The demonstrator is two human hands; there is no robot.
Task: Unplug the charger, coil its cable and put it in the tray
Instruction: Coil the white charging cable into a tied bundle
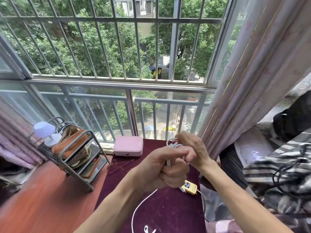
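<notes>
Left hand: the left hand (164, 167) is closed as a fist around a bundle of loops of the thin white charger cable (172, 146), above the table with the dark purple velvet cloth (168, 209).
Right hand: the right hand (191, 148) pinches the top of the same loops, fingers curled on them.
Loose part: a long tail of the cable hangs from the left fist and runs over the cloth to the near edge, where a white end piece (146, 229) lies.
Yellow socket adapter: the small yellow plastic adapter (191, 187) lies just under the hands; whether the white plug is out of it, I cannot tell.
Tray: I see no clear tray; the grey metal wire shelf rack (74, 152) and the pink rounded box (128, 145) stand near.
Risk: if the plug is not out, pulling may drag the adapter off the table.
Risk: the free tail may catch or twist, so the loops slip open when one hand lets go.
</notes>
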